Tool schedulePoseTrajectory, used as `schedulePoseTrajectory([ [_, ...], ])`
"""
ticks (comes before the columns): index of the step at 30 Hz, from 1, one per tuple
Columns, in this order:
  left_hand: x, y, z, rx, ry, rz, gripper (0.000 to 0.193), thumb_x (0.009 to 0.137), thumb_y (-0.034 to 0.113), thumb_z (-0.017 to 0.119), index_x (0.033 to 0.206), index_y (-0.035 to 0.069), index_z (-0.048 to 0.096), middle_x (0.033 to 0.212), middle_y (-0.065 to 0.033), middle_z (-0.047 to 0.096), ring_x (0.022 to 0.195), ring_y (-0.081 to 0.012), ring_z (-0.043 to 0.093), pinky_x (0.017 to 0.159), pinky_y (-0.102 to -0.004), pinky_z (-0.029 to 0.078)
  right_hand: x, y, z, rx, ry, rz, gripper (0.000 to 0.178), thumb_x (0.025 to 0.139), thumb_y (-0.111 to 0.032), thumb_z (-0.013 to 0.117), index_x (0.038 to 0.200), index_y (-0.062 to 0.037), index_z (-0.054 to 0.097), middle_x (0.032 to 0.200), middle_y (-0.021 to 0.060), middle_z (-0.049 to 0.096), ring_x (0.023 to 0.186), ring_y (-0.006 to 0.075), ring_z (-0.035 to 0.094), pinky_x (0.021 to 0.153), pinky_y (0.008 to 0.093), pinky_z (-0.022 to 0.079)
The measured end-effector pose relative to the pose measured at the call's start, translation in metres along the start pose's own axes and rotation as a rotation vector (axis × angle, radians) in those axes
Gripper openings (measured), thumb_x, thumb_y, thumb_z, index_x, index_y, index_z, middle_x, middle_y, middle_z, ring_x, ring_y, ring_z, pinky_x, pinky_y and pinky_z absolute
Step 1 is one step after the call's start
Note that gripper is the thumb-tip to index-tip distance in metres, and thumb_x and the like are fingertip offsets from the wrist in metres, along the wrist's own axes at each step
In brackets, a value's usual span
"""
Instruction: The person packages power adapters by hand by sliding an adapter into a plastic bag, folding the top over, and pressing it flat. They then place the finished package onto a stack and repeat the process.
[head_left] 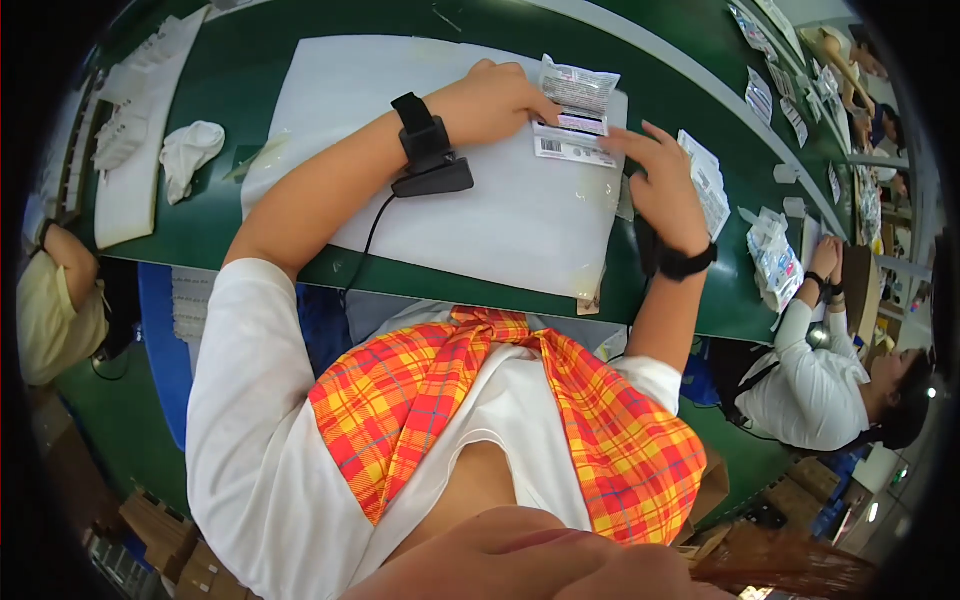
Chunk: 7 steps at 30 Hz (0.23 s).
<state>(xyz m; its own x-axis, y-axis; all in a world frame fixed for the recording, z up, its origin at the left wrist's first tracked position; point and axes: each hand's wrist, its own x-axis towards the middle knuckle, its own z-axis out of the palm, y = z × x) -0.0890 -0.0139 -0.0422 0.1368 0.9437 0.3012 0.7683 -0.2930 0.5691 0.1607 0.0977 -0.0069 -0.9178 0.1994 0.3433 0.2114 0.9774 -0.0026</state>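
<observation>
A flat, glossy printed packet [580, 95] with a pink band and a barcode lies near the right end of a white sheet. On its left edge is my left hand [492, 100], fingers bent and closed against the packet; its thumb side is partly hidden. My right hand [660, 180] is at the packet's right edge, fingers apart, with a fingertip touching or just beside it. The white sheet [400, 80] lies under the packet and my left forearm, taped at its corners.
To the right of my right hand lie white printed packets [706, 180] and a crumpled pile of packets [772, 255]. A white cloth glove [190, 155] rests at left. Co-workers sit at both sides; one [815, 370] is in white. A cable hangs from my left wrist device [425, 150].
</observation>
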Motion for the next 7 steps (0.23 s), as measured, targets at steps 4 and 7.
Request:
schedulePoseTrajectory([
  [4,-0.004,0.014,0.001,0.094,-0.06,-0.039,0.015,0.09,0.02,0.059,0.103,0.016,0.067,0.095,-0.0005,0.066,0.102,-0.0208,0.052,0.094,-0.041,0.032,0.025,-0.057,-0.017,0.486,-0.156,0.225,0.029,0.082,-0.004,0.059,0.11,-0.0051,0.068,0.11,0.0155,0.067,0.093,0.037,0.062,0.087,0.039,0.048],
  [7,-0.006,0.01,0.002,0.159,-0.093,0.012,0.033,0.088,0.02,0.061,0.121,0.021,0.062,0.11,-0.0002,0.063,0.105,-0.0211,0.051,0.094,-0.0416,0.033,0.045,-0.068,-0.012,0.546,-0.394,0.483,0.035,0.076,-0.002,0.064,0.111,-0.0048,0.067,0.124,0.0174,0.061,0.119,0.0357,0.051,0.108,0.0423,0.034],
])
